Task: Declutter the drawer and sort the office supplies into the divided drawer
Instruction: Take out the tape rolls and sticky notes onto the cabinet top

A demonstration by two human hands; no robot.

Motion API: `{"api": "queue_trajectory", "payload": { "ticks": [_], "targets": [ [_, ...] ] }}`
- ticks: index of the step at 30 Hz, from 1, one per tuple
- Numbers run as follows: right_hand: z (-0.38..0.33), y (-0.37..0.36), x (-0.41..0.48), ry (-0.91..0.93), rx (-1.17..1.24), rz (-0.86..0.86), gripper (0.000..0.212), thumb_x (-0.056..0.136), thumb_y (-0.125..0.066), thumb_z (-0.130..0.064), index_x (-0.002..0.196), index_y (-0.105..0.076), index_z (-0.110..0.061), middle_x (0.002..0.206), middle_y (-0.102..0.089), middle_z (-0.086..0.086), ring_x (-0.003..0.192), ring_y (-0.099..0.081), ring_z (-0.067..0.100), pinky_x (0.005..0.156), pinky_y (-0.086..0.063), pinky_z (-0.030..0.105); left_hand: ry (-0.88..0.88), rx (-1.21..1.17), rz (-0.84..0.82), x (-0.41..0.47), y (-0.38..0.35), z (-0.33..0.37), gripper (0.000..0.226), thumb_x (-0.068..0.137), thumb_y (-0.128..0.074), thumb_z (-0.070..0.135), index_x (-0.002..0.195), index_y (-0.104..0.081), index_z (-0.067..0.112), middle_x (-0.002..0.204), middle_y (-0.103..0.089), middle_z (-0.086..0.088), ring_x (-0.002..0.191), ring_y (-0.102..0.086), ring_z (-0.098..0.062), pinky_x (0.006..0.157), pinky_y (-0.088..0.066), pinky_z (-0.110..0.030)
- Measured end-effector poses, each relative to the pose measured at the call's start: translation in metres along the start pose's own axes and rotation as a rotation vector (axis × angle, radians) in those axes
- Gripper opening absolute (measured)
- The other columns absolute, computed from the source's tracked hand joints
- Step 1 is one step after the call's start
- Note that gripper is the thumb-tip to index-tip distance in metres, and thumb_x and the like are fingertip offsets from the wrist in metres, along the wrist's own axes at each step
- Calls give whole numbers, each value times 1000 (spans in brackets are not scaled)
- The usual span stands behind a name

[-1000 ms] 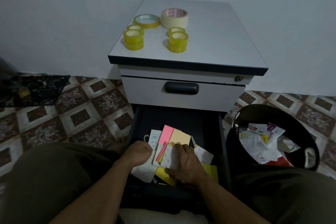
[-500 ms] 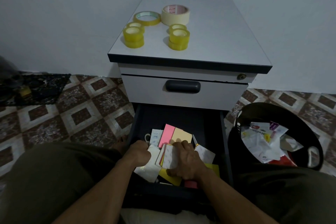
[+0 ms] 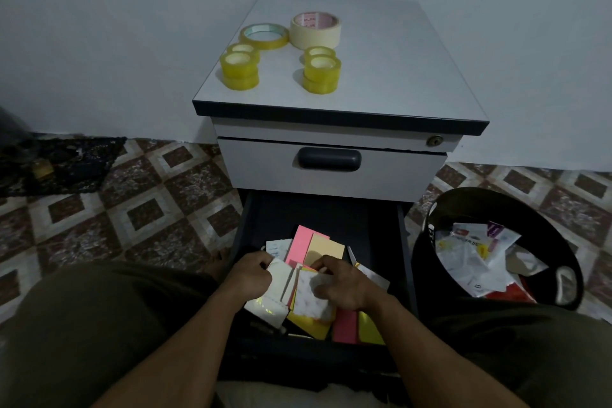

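The dark lower drawer (image 3: 402, 242) of a grey cabinet stands pulled open in front of me. Inside lies a loose heap of sticky-note pads and paper slips: a pink pad (image 3: 299, 243), a tan pad (image 3: 326, 248), yellow pads (image 3: 309, 325) and white slips (image 3: 275, 295). My left hand (image 3: 250, 278) grips the white slips at the heap's left side. My right hand (image 3: 342, 285) holds a white speckled packet (image 3: 313, 296) on top of the heap, fingers curled over its upper edge. What lies under the hands is hidden.
Several tape rolls sit on the cabinet top (image 3: 397, 76): yellow ones (image 3: 240, 68), (image 3: 321, 73) and a wide cream roll (image 3: 315, 29). The upper drawer (image 3: 390, 169) is closed. A black bin (image 3: 427, 262) with crumpled paper stands at right. My knees flank the drawer.
Both hands have lifted and gathered the slips nearer together, drawing them toward me. More of the pink and yellow pads shows at the drawer's front.
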State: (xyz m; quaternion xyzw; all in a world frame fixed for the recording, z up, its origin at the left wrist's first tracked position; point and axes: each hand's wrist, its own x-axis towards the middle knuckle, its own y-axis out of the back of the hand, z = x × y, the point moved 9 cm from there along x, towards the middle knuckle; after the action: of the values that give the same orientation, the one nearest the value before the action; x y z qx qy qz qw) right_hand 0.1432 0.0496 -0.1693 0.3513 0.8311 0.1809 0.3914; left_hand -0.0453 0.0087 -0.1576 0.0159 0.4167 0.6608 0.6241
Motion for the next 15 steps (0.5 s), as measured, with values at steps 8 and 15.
{"api": "queue_trajectory", "payload": {
  "ticks": [8, 15],
  "targets": [
    [12, 28, -7, -16, 422, 73, 25, 86, -61, -8, 104, -66, -23, 99, -68, 0, 89, -65, 15, 75, -51, 29, 30, -60, 59, 5, 4, 1, 28, 90, -44, 1, 96, -61, 23, 93, -64, -2, 78, -58, -12, 55, -42, -23],
    [15, 32, -5, -38, 132, 100, 40, 77, -63, -36, 116, -60, -30, 116, -63, 1, 107, -60, 24, 92, -53, 43, -105, 252, 175, 3, 1, 25, 50, 93, -51, 13, 143, -47, 15, 142, -47, -7, 131, -44, -26, 109, -40, -37]
  ]
}}
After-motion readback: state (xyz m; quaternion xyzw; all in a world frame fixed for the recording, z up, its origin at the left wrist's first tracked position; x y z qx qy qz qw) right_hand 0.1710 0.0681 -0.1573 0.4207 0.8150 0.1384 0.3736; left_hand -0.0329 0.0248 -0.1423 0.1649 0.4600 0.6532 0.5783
